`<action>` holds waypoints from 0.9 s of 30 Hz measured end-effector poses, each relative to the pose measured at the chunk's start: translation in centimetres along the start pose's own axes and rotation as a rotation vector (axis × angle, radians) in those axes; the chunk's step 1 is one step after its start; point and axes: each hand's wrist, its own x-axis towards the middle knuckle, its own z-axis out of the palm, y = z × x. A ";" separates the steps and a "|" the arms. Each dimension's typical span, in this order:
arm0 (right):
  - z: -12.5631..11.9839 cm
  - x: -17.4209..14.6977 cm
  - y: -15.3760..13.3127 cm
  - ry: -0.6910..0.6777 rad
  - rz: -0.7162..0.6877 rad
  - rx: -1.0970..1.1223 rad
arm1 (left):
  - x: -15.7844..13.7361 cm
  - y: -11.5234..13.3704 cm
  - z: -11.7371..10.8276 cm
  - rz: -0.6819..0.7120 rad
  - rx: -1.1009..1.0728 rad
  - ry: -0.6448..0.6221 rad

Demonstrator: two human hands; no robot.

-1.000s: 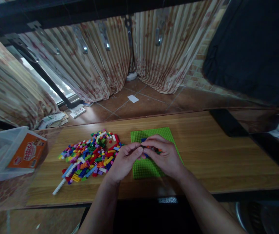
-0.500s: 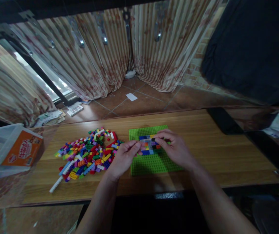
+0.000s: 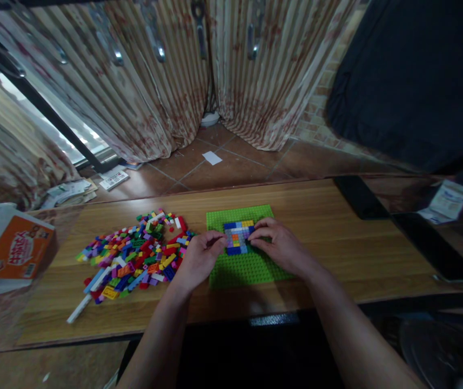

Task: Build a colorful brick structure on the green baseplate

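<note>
A green studded baseplate (image 3: 235,274) lies on the wooden table. On it sits a roughly rectangular patch of building bricks (image 3: 236,239) in blue, grey, yellow, orange and light blue. My left hand (image 3: 203,256) is at the patch's left side, thumb and forefinger pinched together; whatever they hold is too small to make out. At the right edge, the fingers of my right hand (image 3: 277,244) are closed around a small dark brick, partly hidden by the fingertips. My right hand also covers the right part of the patch.
A pile of loose coloured bricks (image 3: 134,259) spreads left of the baseplate, with a long white piece (image 3: 79,309) at its near end. A clear plastic box with an orange label (image 3: 16,248) stands far left. Two dark flat objects, one a black slab (image 3: 361,199), lie right.
My head view has shifted, moving the scene slightly left and up. My hands have drawn a little apart, and more of the brick patch's middle shows between them.
</note>
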 end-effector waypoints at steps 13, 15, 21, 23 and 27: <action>0.9 0.2 0.2 0.076 0.028 -0.065 | 0.0 0.3 -0.1 0.014 0.084 -0.015; 1.0 0.4 0.0 0.092 0.077 -0.059 | 0.0 0.1 -0.1 0.028 0.096 -0.018; 1.2 1.0 -0.6 0.120 0.226 0.012 | -0.1 -0.1 0.0 0.048 0.133 -0.011; 1.3 1.3 -0.7 0.126 0.258 0.013 | -0.1 0.0 0.0 0.048 0.135 -0.009; 1.5 1.6 -0.8 0.121 0.300 0.001 | -0.1 0.2 0.2 0.037 0.151 -0.024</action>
